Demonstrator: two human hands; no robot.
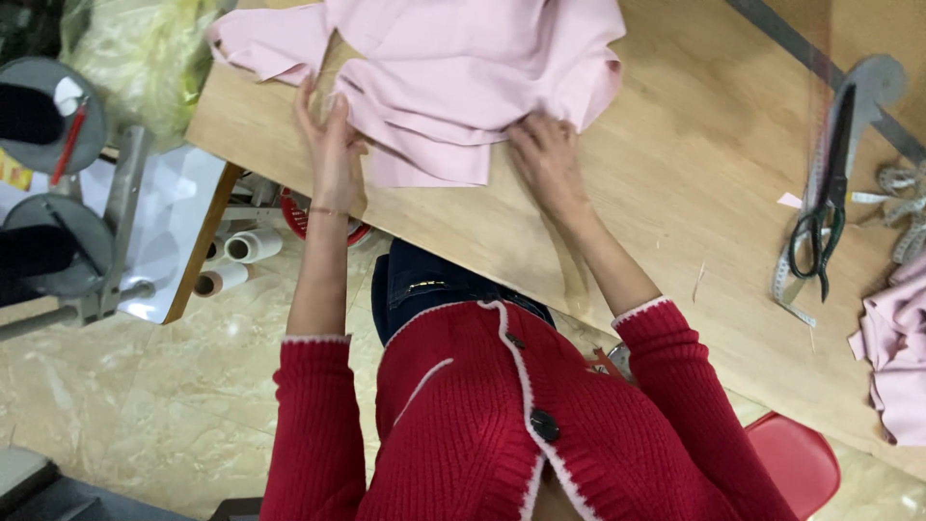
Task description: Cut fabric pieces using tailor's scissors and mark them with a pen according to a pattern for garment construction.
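Head view, one frame logged, read left to right.

Far left, off the table (694,145): a pale yellow-green plastic bag (145,48). Below it, white thread spools (253,246) lay on the floor by the table edge.

Left hand (333,145): released, fingers stretched and lying flat, resting at the left margin of the pink cloth (453,68). It was touching the near layers and gripping nothing.

The pink cloth lay on the table's far side, between and beyond both hands, in several overlapping layers. The layer edges were stepped, not aligned.

Right hand (545,154): palm down on the cloth's lower right corner, fingers bent onto the edge. I could not tell whether it pinched the fabric or only pressed it.

Progress, my judgement: the cloth was stacked and partly flattened. The uneven edges suggested the arranging was about midway, with squaring up left to do.

Right of the hands, well apart: dark-handled scissors (828,207) lay untouched beside a measuring tape (786,280). A second pink piece (897,357) sat bunched at the table's right edge. A red stool (796,458) showed below it.
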